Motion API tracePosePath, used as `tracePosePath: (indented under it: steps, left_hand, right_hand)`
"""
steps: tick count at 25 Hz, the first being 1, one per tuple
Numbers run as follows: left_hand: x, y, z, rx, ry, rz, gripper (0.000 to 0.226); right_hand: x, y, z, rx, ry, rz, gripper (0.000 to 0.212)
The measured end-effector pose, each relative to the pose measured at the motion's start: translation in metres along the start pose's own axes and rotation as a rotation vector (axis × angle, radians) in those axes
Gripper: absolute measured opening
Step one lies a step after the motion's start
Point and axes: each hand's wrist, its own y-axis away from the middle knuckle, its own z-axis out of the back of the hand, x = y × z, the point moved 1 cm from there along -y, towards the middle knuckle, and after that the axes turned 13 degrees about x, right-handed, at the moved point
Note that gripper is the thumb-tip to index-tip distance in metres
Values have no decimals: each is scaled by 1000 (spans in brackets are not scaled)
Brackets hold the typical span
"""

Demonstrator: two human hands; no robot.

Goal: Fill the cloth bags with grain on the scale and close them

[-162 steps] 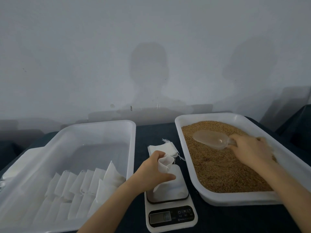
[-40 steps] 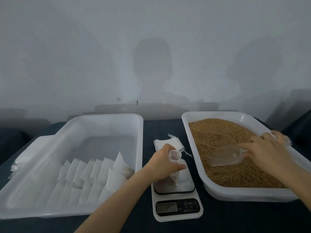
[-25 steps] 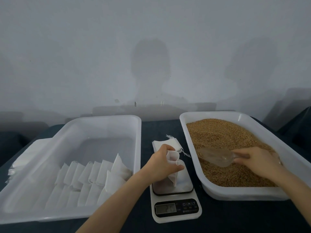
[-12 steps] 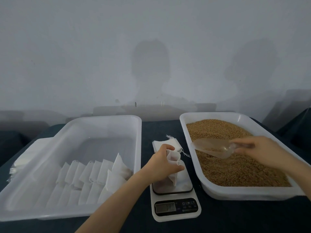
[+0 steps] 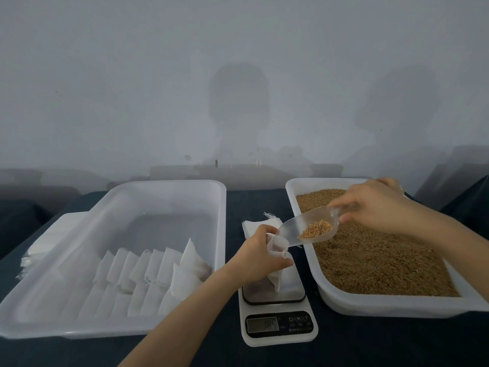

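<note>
Head view, and everything hangs off the scale (image 5: pixel 277 329) at the centre of the dark table (image 5: pixel 370 348). Your left hand (image 5: pixel 260 256) is right over its platform, fingers (image 5: pixel 264 230) curled round the neck of a white cloth bag (image 5: pixel 276 278). You hold the bag's mouth up and open while its lower end reaches down to the platform.

Up and to the right of the scale, your right hand (image 5: pixel 370 207) pinches the handle of a clear scoop (image 5: pixel 296 231), fingers (image 5: pixel 349 205) closed tight on it. The scoop slopes down toward the bag, with its front lip right at the open mouth. A small heap of grain (image 5: pixel 316 229) sits in its bowl, not yet in the bag. The scale's display is lit, but you can't read the digits; they are too blurred.

Just right of the scale is the white grain tray (image 5: pixel 397 307), spread wide with brown grain. Directly behind the scale lies a small stack of empty bags (image 5: pixel 252 225), flat on the table.

Left of the scale sits the big white bag tray (image 5: pixel 79 332). Rows of filled bags (image 5: pixel 153 271) lean against each other in the end nearest you. Beyond that tray, farther left of the scale, there is a low pile of white cloth (image 5: pixel 45 237) at the table's edge.
</note>
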Motion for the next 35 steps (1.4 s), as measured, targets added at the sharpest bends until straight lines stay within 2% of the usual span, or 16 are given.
tracePosePath:
  steps: [14, 21, 23, 28, 31, 35]
  left_hand:
    - [-3, 0, 1, -34, 16, -65, 60]
    - [-7, 3, 2, -36, 14, -71, 68]
    - [-7, 4, 2, -41, 17, -69, 70]
    - [-7, 5, 2, -49, 9, -76, 69]
    - [-8, 5, 2, -55, -18, -76, 68]
    - [-8, 5, 2, -53, -22, -74, 66]
  right_hand:
    - [31, -2, 16, -5, 356, 77, 27]
    - [47, 3, 21, -42, 492, 86, 31]
    - [53, 9, 18, -131, 585, 164, 28]
    - [58, 25, 12, -530, 708, 408, 38]
    - [58, 30, 8, -595, 780, 489, 37]
    - [47, 33, 5, -646, 752, 481, 44]
